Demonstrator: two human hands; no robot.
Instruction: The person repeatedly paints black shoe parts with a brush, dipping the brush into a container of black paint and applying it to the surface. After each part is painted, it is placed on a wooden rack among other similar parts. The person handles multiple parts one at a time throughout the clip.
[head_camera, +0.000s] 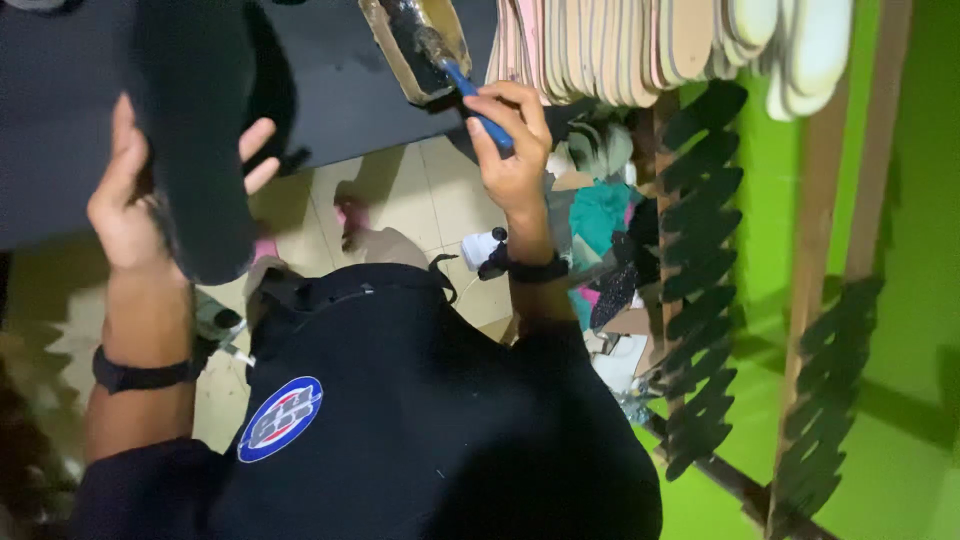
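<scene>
My left hand (130, 195) grips a long black shoe sole (195, 130), held upright in front of the dark table (330, 90). My right hand (510, 145) holds a blue-handled brush (475, 95) whose bristle end is dipped in a tan glue container (415, 45) standing on the table's edge. Both wrists wear dark bands. My black apron with a round blue patch (282, 418) fills the lower middle.
A row of beige and white insoles (660, 40) stands on edge at the top right. Black soles (700, 260) hang on a wooden rack (820, 200) against a green wall. Fabric scraps (600, 230) and cardboard lie on the tiled floor.
</scene>
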